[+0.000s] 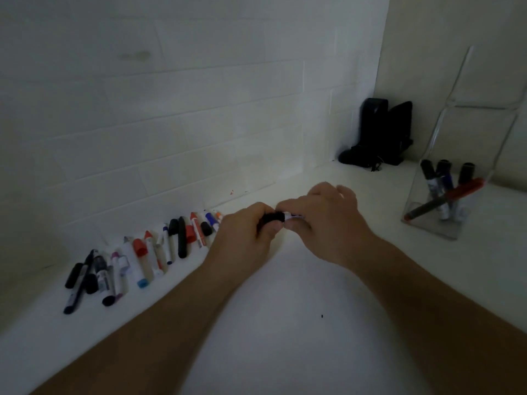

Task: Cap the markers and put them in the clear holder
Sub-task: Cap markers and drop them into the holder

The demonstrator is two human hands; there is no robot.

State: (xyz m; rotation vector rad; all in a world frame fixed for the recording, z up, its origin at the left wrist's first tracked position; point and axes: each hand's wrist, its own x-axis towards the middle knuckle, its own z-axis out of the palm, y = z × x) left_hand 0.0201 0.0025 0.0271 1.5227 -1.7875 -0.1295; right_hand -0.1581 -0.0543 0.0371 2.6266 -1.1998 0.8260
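Both hands meet over the white counter (285, 323), close to the tiled wall (171, 109). The left hand (245, 238) is curled around a black cap (272, 217), thumb and fingers pinching it. The right hand (322, 223) is closed on the white barrel of a marker (289, 215), with only a short stretch of the barrel showing between the 2 hands. Cap and barrel sit end to end and touching; whether the cap is fully seated cannot be told.

To the left of the hands, a row of loose markers and caps (142, 258) lies on the counter along the foot of the wall, black, red, blue and purple among them, some capped and some bare-tipped.

On the right, well apart from the hands, stands the clear holder (467, 132), a tall transparent container. Inside it are 3 dark-capped markers (443, 178) standing upright and 1 red-ended pen (445, 199) leaning across them at a slant.

In the far corner of the counter, against the wall, sits a black object (379, 135); its kind is unclear in the dim light.
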